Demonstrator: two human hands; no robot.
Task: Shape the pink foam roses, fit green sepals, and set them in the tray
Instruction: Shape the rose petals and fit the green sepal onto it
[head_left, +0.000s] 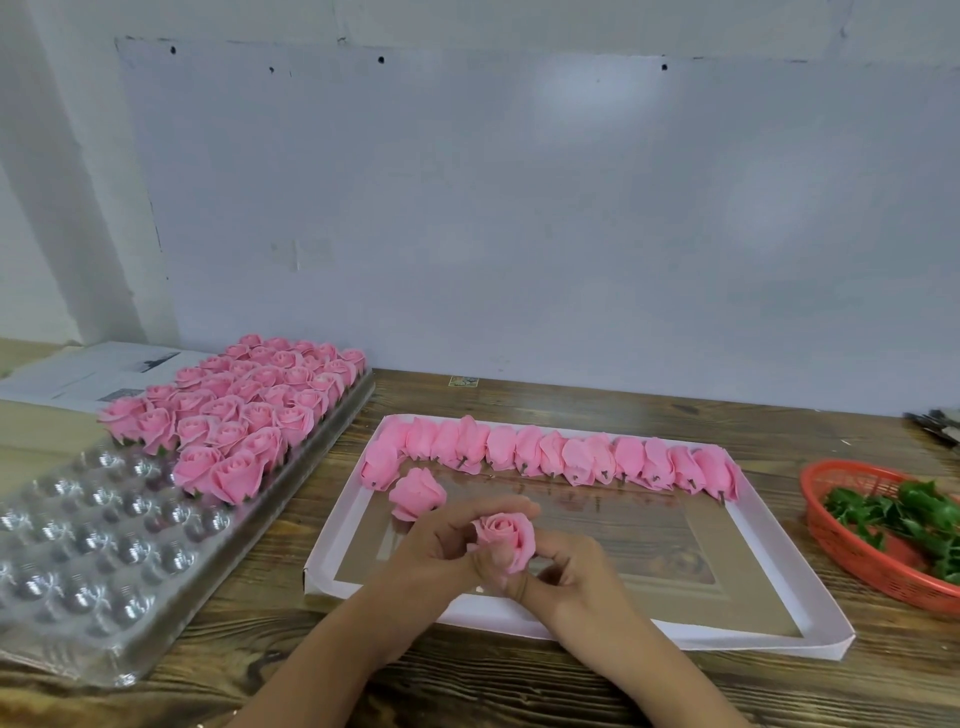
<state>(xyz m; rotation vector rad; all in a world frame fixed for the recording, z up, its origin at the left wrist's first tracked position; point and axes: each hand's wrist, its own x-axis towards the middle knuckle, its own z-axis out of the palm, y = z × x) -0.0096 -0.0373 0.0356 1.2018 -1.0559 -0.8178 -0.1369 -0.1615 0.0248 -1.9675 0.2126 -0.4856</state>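
Both my hands — left (441, 545), right (566, 566) — grip one pink foam rose (504, 538); far-left clear plastic tray (93, 540) half filled — a row of unshaped buds (561, 460) remains.

The wooden bench (519, 686) holds a pink box lid (810, 642). Left of it sits a clear tray (78, 561); right, a red basket (852, 551).
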